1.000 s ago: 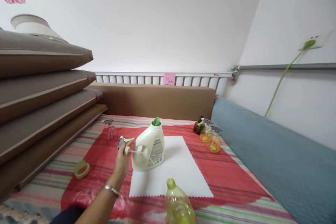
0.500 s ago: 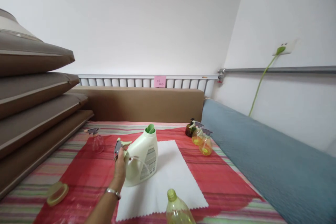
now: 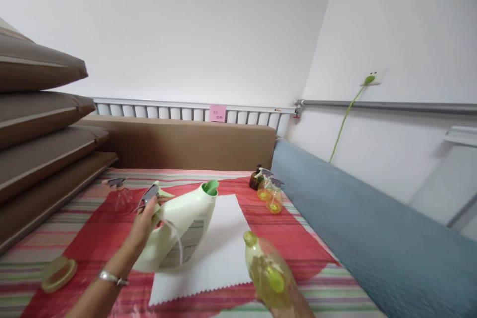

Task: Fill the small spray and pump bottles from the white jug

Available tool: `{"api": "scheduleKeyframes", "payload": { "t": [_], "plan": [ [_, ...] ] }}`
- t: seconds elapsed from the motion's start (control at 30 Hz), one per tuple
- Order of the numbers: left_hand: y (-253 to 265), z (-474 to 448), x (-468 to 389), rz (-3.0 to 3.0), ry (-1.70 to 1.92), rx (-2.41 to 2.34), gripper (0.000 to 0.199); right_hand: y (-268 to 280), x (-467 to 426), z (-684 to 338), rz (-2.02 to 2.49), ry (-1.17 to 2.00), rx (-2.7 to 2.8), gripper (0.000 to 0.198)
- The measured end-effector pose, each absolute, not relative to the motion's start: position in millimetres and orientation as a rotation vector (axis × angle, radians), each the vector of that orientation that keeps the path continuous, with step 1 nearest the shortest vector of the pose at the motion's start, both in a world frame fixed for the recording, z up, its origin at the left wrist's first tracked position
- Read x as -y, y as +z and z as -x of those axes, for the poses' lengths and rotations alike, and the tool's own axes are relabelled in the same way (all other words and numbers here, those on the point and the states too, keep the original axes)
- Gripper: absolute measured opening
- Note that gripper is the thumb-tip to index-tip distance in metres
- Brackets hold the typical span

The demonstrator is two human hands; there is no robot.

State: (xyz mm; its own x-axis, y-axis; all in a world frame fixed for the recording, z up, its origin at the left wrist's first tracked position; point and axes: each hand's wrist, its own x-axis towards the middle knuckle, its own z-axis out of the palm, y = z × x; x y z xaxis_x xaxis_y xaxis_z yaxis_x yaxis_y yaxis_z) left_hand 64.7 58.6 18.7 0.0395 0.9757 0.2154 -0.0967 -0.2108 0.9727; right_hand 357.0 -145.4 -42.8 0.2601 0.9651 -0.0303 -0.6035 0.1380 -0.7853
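My left hand [image 3: 144, 221] is closed around a grey-and-cream trigger spray head [image 3: 152, 192] and the handle side of a pale green detergent jug [image 3: 194, 208]. The sprayer's thin dip tube hangs across the jug's front. Tilted to the right, the jug has a green spout at its mouth and stands over a white zigzag-edged cloth [image 3: 223, 258]. At the lower right, my right hand [image 3: 292, 303] is wrapped behind a clear yellow bottle [image 3: 261, 263] with no sprayer on its neck. The bottle leans left, its mouth apart from the jug's spout.
At the back right stand two clear spray bottles [image 3: 275, 202] with yellow liquid and a dark brown bottle [image 3: 255, 180]. A pinkish clear spray bottle [image 3: 122, 198] is at the left. A round yellowish lid-like piece [image 3: 58, 274] lies front left. Stacked brown cushions [image 3: 48, 154] border the left side.
The jug has tipped further to the right under my left hand. My right hand has come into view with the yellow bottle, now raised and leaning left. The camera view has shifted rightward.
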Motion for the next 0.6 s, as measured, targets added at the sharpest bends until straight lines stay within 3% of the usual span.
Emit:
{"api": "scheduleKeyframes", "payload": {
  "t": [0.4, 0.6],
  "plan": [
    [16, -92, -37, -1.507, 1.169, -1.017, 0.05, 46, 102, -406, 0.856, 1.006, 0.74, 0.058],
    [14, -91, -30, -1.499, 1.181, -1.023, 0.047, 65, 93, -406, 1.134, 0.938, 0.89, 0.052]
  ]
}}
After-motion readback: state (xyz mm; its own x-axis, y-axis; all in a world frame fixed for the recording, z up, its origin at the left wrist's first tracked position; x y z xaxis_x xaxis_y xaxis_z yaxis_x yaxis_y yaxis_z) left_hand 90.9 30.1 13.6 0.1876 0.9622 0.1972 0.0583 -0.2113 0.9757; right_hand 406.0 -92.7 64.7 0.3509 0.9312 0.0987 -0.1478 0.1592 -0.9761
